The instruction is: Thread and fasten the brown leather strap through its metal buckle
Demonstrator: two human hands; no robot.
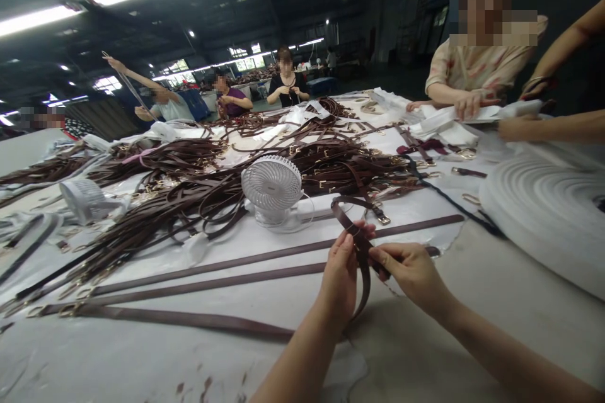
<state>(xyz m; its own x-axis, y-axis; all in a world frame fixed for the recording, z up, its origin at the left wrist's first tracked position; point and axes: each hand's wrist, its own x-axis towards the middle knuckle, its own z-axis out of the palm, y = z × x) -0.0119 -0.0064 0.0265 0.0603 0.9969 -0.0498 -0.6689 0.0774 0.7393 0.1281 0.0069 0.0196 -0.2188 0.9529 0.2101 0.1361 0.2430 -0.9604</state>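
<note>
My left hand (341, 274) and my right hand (410, 271) are both closed on one dark brown leather strap (363, 258), held up just above the white table (425, 352). The strap loops up behind my fingers to a gold buckle end (382, 219) and curls down under my left palm. Beside my hands, three long brown straps (227, 283) lie flat, side by side, running left across the table.
A big tangled heap of brown straps with gold buckles (227, 182) covers the middle of the table. Two small white fans (271, 187) (85, 200) stand in it. A large roll of white tape (543, 214) lies at right. Several other people work along the far and right edges.
</note>
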